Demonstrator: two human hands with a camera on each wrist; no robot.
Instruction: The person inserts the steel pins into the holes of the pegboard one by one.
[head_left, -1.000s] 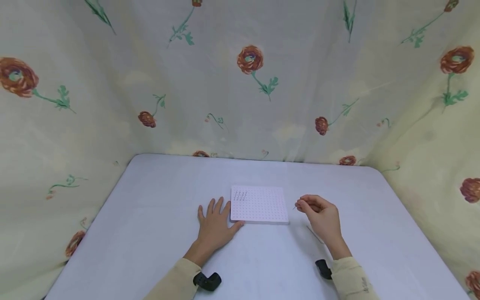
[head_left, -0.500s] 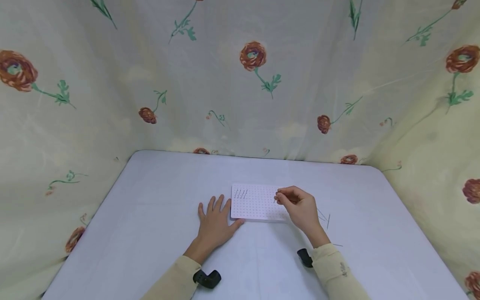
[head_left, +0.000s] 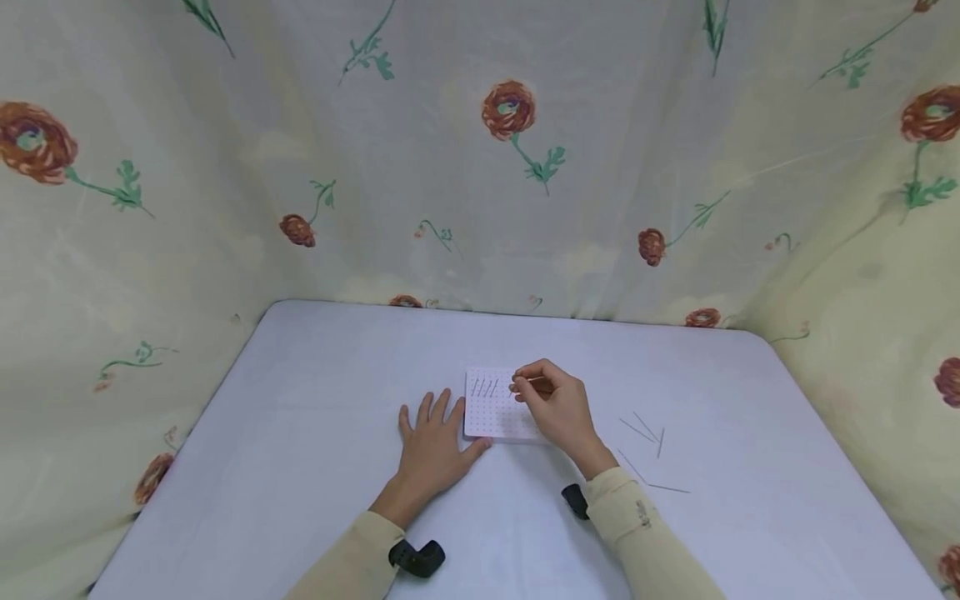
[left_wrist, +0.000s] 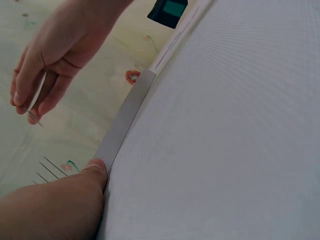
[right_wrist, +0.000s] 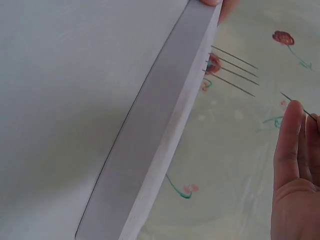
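Observation:
A white board with a grid of small holes (head_left: 491,419) lies on the table. Several thin dark metal pins (head_left: 484,388) stand in a row near its far left corner. My left hand (head_left: 433,457) rests with fingers spread beside the board's left side, its thumb (left_wrist: 94,170) touching the front edge. Above the board, my right hand (head_left: 558,414) pinches another thin metal pin (right_wrist: 287,97) between thumb and fingertips. This pin is tilted, its lower end apart from the board. The right hand hides the board's right part in the head view.
To the right of the board, several loose pins (head_left: 658,444) lie scattered on the white table (head_left: 337,367). A flower-patterned curtain (head_left: 420,167) surrounds the table's back and sides. Black wrist devices (head_left: 417,558) sit at both cuffs.
My right hand has moved left with the pin, from beside the board to above it near the standing pins. Loose pins on the right have come into view. The left hand has stayed put.

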